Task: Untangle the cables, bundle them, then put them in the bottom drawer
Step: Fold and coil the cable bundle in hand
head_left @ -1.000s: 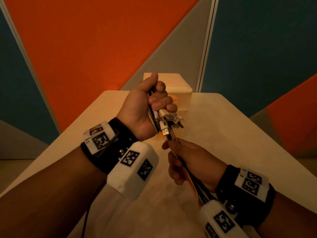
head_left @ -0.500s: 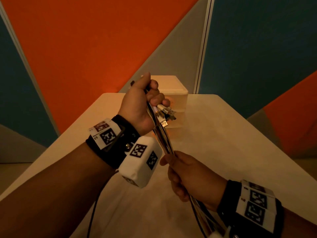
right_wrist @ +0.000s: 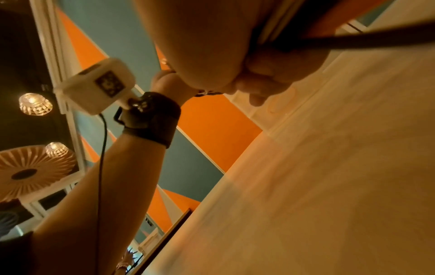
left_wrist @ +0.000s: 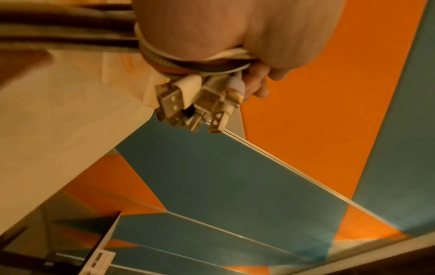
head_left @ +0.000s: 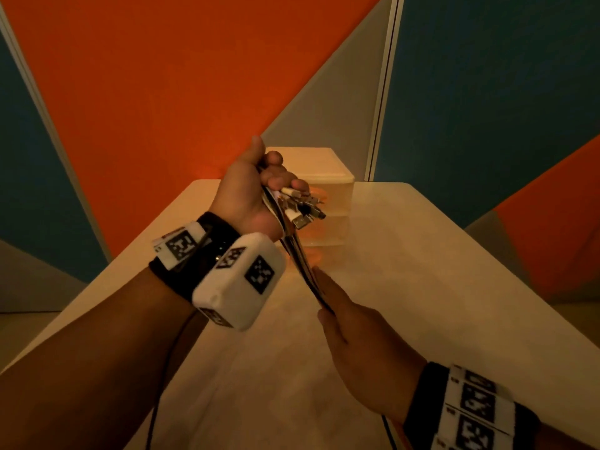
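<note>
head: above, looking down-forward | wrists: close, tilted, looking along palms | shared: table point(head_left: 422, 254), cables point(head_left: 300, 254)

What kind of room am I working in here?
Probably an office or studio space: orange-and-teal wall panels, a plain pale table with a small drawer unit, and decorative ceiling lamps.

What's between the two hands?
In the head view, a straight run of cables stretches from the left hand down to the right hand.
</note>
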Motion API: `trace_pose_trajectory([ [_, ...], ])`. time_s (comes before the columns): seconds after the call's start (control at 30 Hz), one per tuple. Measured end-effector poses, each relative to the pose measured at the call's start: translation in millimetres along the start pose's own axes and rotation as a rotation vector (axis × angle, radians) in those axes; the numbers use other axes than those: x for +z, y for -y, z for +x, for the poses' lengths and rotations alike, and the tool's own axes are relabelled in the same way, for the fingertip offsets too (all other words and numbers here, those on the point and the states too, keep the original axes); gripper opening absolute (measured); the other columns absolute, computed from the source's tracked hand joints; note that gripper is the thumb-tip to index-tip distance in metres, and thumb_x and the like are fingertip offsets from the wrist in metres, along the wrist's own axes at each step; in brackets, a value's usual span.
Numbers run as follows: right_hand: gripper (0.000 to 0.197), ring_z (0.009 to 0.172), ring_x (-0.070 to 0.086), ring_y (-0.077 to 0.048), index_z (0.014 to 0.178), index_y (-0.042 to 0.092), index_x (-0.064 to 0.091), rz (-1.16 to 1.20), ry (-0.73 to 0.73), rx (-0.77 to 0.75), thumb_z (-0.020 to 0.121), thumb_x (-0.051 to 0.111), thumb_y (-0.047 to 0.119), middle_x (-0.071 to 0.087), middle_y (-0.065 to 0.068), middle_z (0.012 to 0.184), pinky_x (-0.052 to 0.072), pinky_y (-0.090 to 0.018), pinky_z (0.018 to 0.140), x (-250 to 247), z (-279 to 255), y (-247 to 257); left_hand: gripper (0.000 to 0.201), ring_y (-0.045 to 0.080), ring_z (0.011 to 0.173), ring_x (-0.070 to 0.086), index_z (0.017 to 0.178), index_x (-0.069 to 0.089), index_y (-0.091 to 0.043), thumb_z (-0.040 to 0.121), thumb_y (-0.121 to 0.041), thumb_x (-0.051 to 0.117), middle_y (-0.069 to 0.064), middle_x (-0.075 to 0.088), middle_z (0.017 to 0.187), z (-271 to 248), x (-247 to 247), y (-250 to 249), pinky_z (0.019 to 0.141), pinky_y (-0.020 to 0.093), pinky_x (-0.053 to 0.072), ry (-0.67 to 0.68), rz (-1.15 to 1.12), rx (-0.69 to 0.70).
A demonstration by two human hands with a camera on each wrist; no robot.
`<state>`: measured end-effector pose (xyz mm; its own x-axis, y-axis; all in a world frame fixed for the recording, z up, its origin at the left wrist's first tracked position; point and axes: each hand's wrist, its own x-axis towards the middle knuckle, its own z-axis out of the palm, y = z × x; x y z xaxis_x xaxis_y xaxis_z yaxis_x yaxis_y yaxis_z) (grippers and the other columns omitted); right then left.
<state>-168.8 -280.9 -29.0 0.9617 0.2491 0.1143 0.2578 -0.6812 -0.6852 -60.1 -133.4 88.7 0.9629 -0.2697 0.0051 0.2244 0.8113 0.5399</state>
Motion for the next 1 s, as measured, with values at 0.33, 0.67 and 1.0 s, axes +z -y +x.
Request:
trace_pose_trajectory([
  [0.33,0.050,0.118,0.059,-0.019,0.142,0.022,0.045,0.185,-0.223,-0.006,0.096,0.062,0.026,0.055,0.006,0.130,0.048,-0.038,0.104,-25,50,35,0.048,0.008,0.040,0.028,0.066,0.048,-0.013,0.101,-0.046,0.051,-0.009,0.021,0.053,-27,25,4,0.051,0.022,0.043,0.135,0.091,-0.234],
  [0.67,0.014,0.043,0.038,-0.007,0.102,0.024,0.051,0.563,-0.033,0.140,0.106,0.043,0.035,0.044,0.002,0.062,0.031,-0.021,0.043,7,66,45,0.049,0.008,0.042,0.028,0.063,0.049,-0.012,0.101,-0.042,0.051,-0.009,0.022,0.053,-21,13,-2,0.051,0.023,0.045,0.118,0.045,-0.231],
  [1.0,0.021,0.068,0.054,-0.013,0.116,0.018,0.043,-0.005,0.175,0.128,0.106,0.039,0.036,0.056,0.000,0.096,0.057,-0.038,0.068,1,5,41,0.049,0.015,0.044,0.031,0.069,0.050,-0.012,0.104,-0.046,0.047,-0.001,0.023,0.048,-4,-18,20,0.053,0.030,0.046,0.081,0.378,0.142],
])
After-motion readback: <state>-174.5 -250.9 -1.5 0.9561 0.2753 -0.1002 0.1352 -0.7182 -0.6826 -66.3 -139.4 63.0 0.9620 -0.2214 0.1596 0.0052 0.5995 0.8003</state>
